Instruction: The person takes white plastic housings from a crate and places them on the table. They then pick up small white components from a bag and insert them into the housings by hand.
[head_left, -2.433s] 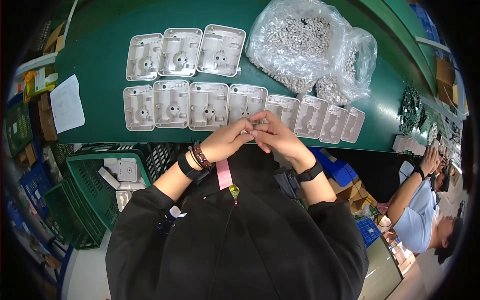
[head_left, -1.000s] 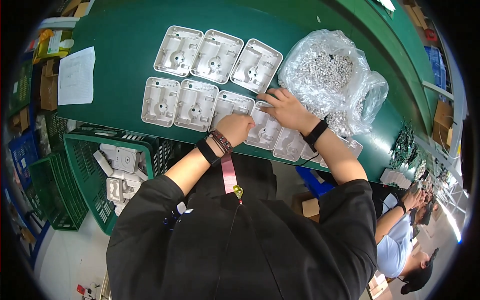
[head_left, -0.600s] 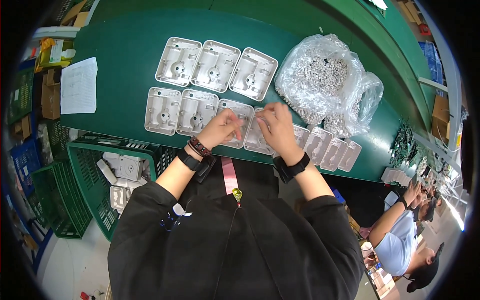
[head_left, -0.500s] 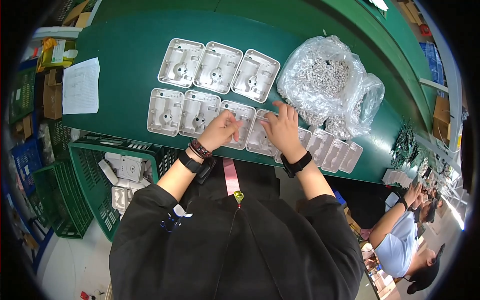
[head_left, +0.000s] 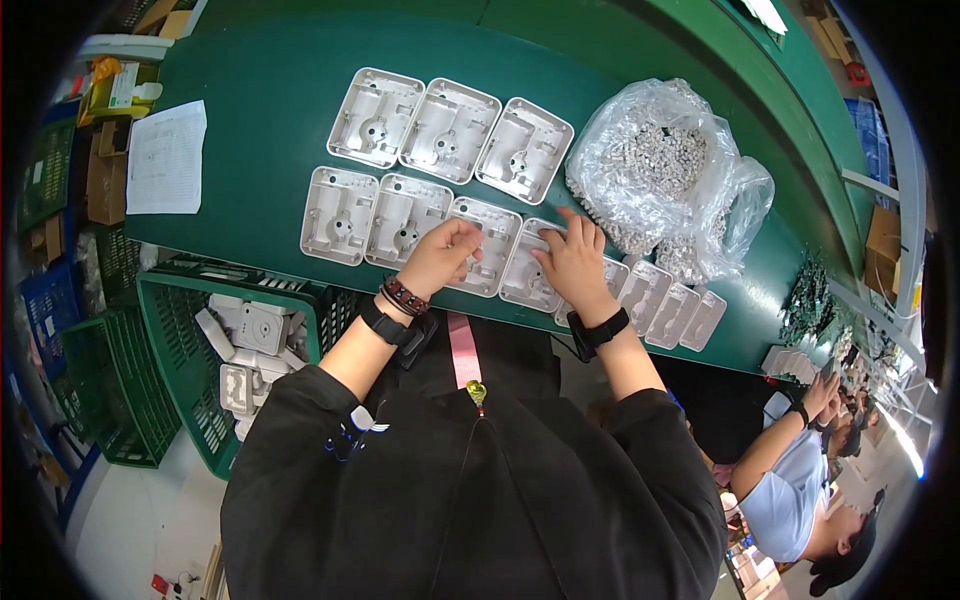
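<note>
Hollow light-grey plastic housings lie open side up in two rows on the green table. My left hand (head_left: 440, 260) is over the near row, its fingers curled together in a pinch beside a housing (head_left: 490, 225). Whatever those fingers hold, if anything, is too small or hidden to make out. My right hand (head_left: 577, 262) reaches over the adjoining housing (head_left: 525, 278), palm down with fingers apart, the fingertips at its far rim. I see nothing held in the right hand. Three more housings (head_left: 448, 145) form the far row.
A clear plastic bag (head_left: 640, 165) of small metallic-looking parts lies at the right. Narrower grey trays (head_left: 672, 312) line the near right edge. A green crate (head_left: 215, 415) with grey housings stands at left. Paper (head_left: 165, 160) lies at far left. A person (head_left: 795, 500) sits at right.
The view has shifted slightly, so the housings appear a little further right. My left fingers have curled in closer; my right hand stays over the same housing.
</note>
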